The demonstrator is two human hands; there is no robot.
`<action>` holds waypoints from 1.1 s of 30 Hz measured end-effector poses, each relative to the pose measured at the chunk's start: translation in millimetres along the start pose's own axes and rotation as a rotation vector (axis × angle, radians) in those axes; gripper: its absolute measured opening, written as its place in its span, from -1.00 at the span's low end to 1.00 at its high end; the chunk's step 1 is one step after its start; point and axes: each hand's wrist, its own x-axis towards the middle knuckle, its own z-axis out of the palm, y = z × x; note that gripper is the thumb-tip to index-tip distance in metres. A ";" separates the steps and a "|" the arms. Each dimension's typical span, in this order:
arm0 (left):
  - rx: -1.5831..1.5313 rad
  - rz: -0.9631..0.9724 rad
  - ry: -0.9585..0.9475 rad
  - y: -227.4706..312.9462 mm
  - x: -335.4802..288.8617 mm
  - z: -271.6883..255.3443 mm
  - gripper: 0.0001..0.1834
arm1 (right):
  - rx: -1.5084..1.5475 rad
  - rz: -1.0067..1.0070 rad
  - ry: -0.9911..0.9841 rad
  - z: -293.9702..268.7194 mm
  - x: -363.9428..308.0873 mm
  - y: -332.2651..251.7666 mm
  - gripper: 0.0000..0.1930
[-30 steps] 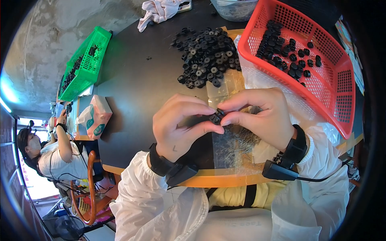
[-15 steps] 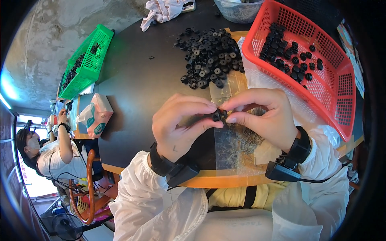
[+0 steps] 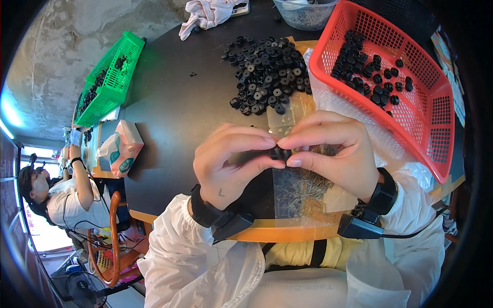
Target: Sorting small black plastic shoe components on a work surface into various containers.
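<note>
Left-hand grip (image 3: 226, 161) and right-hand grip (image 3: 331, 154) both clamped, thumb and forefinger, on one small black part (image 3: 279, 153); it's up between the fingertips, over the near side of the counter (image 3: 179, 118). Two-sided pinch probably gives each hand its own purchase; fingers hide the part's detail. Below and just right: heap of thin metal pins (image 3: 316, 177) on clear sheeting (image 3: 283, 191), presumably there to keep them within short reach and off the bare top. Beyond the hands, loose pile of black round pieces (image 3: 272, 74); right of it, red basket (image 3: 418, 115) holding more, tilted toward the hands' side, likely for an easy drop-in. Wooden counter edge (image 3: 287, 233) runs near the wrists, so little room toward the body. Right side tight: basket wall. Most room is left, out to the tissue pack (image 3: 131, 149).
</note>
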 end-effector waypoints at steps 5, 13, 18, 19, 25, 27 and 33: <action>-0.120 -0.078 -0.012 0.0 -2.2 3.2 -0.64 | 0.080 0.192 0.099 3.9 -0.1 -8.1 -0.79; -0.100 -0.107 -0.096 3.0 -3.1 -2.3 -0.61 | -0.108 -0.003 0.086 0.6 -1.6 -4.3 -0.77; -0.071 -0.103 -0.085 2.9 -5.0 -3.0 -0.59 | -0.118 0.024 0.094 3.7 -3.0 -6.9 -0.76; -0.052 -0.087 -0.074 1.5 -5.8 -1.8 -0.56 | -0.150 0.042 0.098 4.0 -3.1 -7.4 -0.76; -0.035 -0.072 -0.050 0.4 -8.9 1.6 -0.46 | -0.153 -0.047 0.072 9.2 -3.7 0.4 -0.73; -0.034 -0.090 -0.044 11.9 -4.6 4.6 -0.44 | -0.147 -0.072 0.070 7.2 -6.3 -4.6 -0.73; 0.039 -0.049 -0.120 6.9 2.7 3.5 -0.40 | -0.244 -0.151 0.036 6.5 -2.1 0.7 -0.68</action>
